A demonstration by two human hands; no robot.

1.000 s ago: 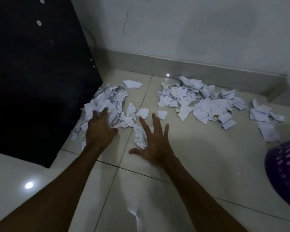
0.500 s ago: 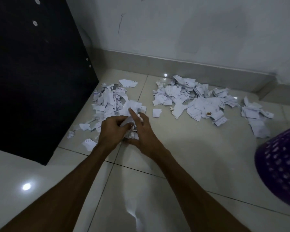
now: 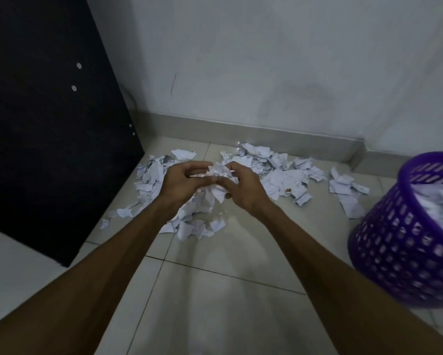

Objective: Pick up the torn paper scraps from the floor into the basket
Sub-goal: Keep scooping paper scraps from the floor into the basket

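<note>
Both hands have lifted off the floor since the earlier frames, where they were sweeping scraps together, and they now hold a gathered wad above the tiles at the centre of the frame, while the basket has come further into view at the right.

At the far left a dark cabinet panel (image 3: 49, 124) fills the upper left of the frame. Just right of its lower edge lies the left pile of scraps (image 3: 148, 175), trailing down to loose bits (image 3: 197, 226) under the hands. The left hand (image 3: 182, 183) curls its fingers round the left side of the wad of scraps (image 3: 219, 175); the right hand (image 3: 243, 188) grips it from the other side, so the two hands press the wad between them. Behind and to the right of the hands sits the middle pile (image 3: 279, 172), near the skirting, and further right a smaller pile (image 3: 346, 190). At the right edge the purple basket (image 3: 399, 252) stands tilted in the view, with white paper already showing inside it.

Judging by this, the task is partly done: some paper is in the basket and one handful is raised, but most scraps remain on the floor (image 3: 215, 290) in three piles, so several more handfuls look necessary.
</note>
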